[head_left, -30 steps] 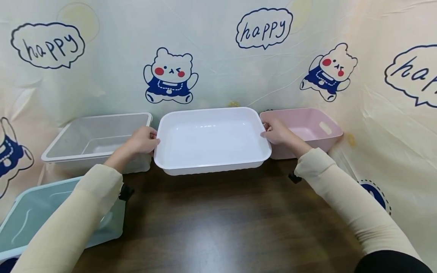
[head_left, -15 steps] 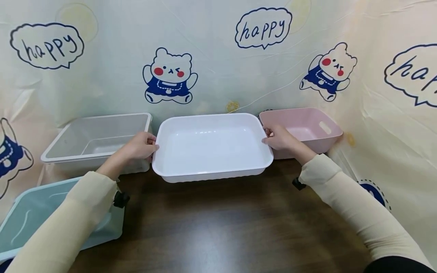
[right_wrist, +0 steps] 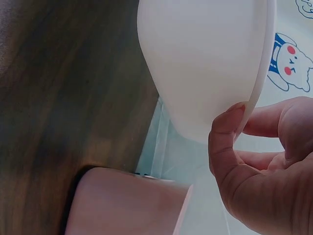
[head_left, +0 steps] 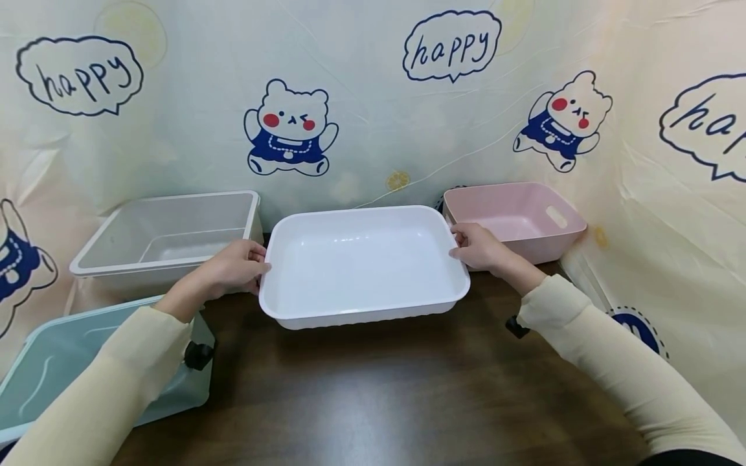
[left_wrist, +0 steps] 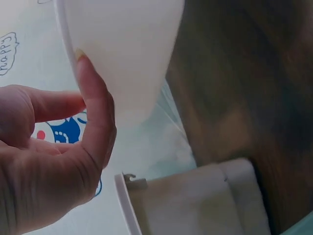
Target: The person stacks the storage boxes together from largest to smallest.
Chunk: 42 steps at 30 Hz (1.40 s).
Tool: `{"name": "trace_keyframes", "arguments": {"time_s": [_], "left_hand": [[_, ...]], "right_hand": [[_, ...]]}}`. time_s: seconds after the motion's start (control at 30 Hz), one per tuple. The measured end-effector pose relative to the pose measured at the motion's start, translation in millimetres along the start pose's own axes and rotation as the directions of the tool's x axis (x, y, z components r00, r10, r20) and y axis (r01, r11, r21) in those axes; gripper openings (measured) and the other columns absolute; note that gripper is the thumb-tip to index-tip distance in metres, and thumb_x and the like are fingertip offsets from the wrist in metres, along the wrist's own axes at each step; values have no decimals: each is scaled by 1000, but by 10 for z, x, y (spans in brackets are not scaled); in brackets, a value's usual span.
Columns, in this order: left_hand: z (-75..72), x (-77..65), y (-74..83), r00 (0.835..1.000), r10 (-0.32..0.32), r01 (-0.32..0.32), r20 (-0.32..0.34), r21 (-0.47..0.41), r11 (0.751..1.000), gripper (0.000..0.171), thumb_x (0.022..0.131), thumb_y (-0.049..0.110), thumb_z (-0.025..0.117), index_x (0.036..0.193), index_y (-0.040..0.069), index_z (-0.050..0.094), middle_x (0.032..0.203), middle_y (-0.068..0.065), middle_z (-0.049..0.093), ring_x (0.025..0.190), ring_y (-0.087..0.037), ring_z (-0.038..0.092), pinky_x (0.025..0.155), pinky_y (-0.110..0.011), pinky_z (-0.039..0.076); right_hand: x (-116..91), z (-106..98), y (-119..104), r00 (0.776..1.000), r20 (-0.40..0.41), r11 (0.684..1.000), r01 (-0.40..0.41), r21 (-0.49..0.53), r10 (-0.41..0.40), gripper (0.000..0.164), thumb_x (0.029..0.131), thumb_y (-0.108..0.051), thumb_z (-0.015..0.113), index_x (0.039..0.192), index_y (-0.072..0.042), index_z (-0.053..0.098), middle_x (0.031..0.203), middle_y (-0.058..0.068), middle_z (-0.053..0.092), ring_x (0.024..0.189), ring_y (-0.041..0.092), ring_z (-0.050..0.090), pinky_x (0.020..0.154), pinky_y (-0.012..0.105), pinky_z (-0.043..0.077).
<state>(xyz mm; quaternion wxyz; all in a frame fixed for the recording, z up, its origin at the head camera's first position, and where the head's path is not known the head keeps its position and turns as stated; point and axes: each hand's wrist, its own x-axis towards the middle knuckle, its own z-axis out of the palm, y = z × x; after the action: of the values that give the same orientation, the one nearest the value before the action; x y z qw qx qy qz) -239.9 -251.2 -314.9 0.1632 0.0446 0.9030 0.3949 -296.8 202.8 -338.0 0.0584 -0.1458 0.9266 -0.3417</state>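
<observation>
A shallow white rectangular tray (head_left: pixel 364 265) with rounded corners is held level above the dark wooden table (head_left: pixel 373 395), with nothing in it. At its left end my left hand (head_left: pixel 236 266) pinches the rim between thumb and fingers. My right hand (head_left: pixel 480 249) grips the opposite end the same way. In the left wrist view, the fingers (left_wrist: pixel 98 105) curl under the lip against the tray's outer wall (left_wrist: pixel 127 58). The right wrist view shows the fingers (right_wrist: pixel 225 142) hooked below the rim, thumb on top.
Behind the left hand stands a grey-white bin (head_left: pixel 169 226). A pale blue-green bin (head_left: pixel 70 362) sits at the left front, partly under the left sleeve. The pink bin (head_left: pixel 524 217) is at the back right. A printed cloth (head_left: pixel 373 97) hangs behind the table.
Both hands have brought the white tray lower and nearer to me, away from the back cloth. The grip at each end is the same, and the bins stay in place.
</observation>
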Motion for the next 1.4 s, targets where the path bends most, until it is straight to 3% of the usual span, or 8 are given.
{"name": "trace_keyframes", "arguments": {"time_s": [0.67,1.07,1.4], "left_hand": [[112,-158,29,998,-4,7,60,-55,998,42,103,3,54,134,-19,37,108,-26,55,82,-23,69,73,-45,63],[198,-221,16,996,-26,29,80,-33,999,40,102,1,54,132,-18,36,108,-29,55,81,-25,68,70,-44,63],[301,-312,93,994,-49,51,100,-15,999,34,102,0,53,128,-17,37,109,-29,56,81,-25,69,69,-43,63]], "right_hand": [[-197,5,-14,999,1,998,37,-45,-37,38,94,-1,63,130,10,57,98,18,63,85,28,58,71,34,51],[-266,14,20,999,17,997,41,-61,-40,37,93,0,63,128,9,57,97,17,62,85,27,58,72,34,52],[-347,43,99,999,31,997,20,-71,-18,38,94,-2,64,129,9,57,97,16,63,84,26,60,70,34,54]]}}
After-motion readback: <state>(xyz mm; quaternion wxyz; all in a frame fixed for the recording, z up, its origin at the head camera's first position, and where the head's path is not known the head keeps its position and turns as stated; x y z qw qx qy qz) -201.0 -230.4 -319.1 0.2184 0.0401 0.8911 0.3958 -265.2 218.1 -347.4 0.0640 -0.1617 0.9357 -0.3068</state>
